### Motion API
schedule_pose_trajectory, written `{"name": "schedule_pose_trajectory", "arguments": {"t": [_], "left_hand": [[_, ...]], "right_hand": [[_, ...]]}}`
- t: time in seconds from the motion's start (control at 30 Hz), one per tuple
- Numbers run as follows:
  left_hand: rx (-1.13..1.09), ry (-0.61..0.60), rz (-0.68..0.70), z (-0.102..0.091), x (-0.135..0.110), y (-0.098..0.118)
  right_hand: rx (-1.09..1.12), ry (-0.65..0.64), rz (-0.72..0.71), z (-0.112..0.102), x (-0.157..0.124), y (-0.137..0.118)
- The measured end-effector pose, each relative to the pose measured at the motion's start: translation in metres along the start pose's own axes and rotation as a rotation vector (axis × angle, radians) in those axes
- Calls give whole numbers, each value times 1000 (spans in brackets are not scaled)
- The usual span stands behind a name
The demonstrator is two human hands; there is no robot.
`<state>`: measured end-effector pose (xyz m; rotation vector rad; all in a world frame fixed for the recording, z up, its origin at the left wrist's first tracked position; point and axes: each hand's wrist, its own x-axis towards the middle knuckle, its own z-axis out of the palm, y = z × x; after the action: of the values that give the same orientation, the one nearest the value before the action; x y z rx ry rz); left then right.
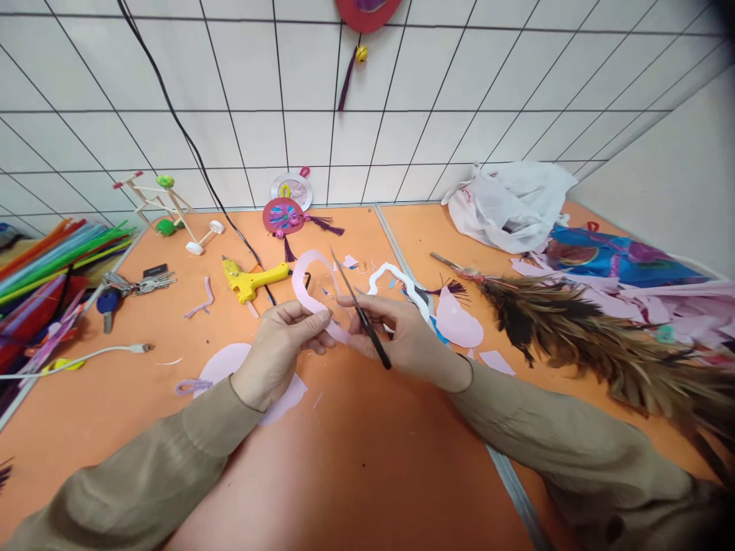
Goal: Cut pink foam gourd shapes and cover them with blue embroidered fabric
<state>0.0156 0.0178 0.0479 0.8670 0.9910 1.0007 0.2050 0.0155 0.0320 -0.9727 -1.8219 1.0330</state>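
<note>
My left hand [281,348] is closed, pinching a curved pink paper strip [307,287] that arcs upward over the orange table [356,459]. My right hand [402,337] is closed around black scissors [359,310], whose blades point up and away beside the strip. Both hands meet above the middle of the table. A round pink paper piece [230,360] lies under my left wrist. Small pink scraps lie scattered around the hands.
A yellow glue gun [253,279] with black cord lies behind my hands. A white curved cutout [396,275], pink paper [459,321], a feather duster [574,337], a white plastic bag [505,203], keys [135,285], coloured sticks [51,260] and a round ornament [284,216] surround the spot.
</note>
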Motion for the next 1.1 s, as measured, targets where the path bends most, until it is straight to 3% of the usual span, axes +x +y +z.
{"name": "schedule_pose_trajectory", "arguments": {"t": [0.17,0.37,0.47,0.6,0.73,1.1], "left_hand": [[-51,33,18,-2,3,6],[-73,91,116,-7,9,10],[-76,103,151,-10,11,15],[-47,106,231,-13,12,22],[-46,124,271,-16,14,26],[-63,76,146,-15,8,26]], "right_hand": [[-30,65,-86,-6,0,13],[-57,272,-257,-18,-9,10],[20,136,-222,-14,-10,2],[118,-36,-72,4,-3,-6],[148,-56,-48,13,2,-8],[144,-138,32,4,-6,10]]}}
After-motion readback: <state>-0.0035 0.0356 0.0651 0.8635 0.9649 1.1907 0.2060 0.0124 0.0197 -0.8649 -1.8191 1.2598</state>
